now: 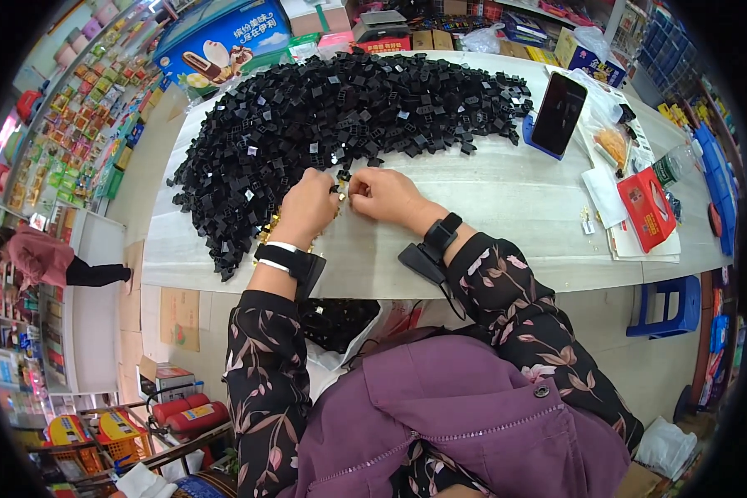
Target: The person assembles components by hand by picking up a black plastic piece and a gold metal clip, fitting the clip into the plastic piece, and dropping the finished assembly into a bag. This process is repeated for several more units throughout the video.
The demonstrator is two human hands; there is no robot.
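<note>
A wide heap of small black plastic pieces (324, 100) covers the far left of the pale table (473, 199). At its near edge my left hand (309, 202) is closed, its fingertips pinching what looks like a small black plastic piece. My right hand (383, 196) is closed too, just to the right with a narrow gap between them. Its thumb and fingers press together; whatever lies between them is too small to make out. Small gold-coloured metal parts (272, 222) lie scattered beside and partly under my left hand.
A phone (559, 114) leans on a blue stand at the right. Beyond it are a red packet (647, 210), papers and a green-labelled bottle (676, 166). A blue carton (222, 46) stands behind the heap. A blue stool (668, 307) is at right; another person (46, 257) is by the left shelves.
</note>
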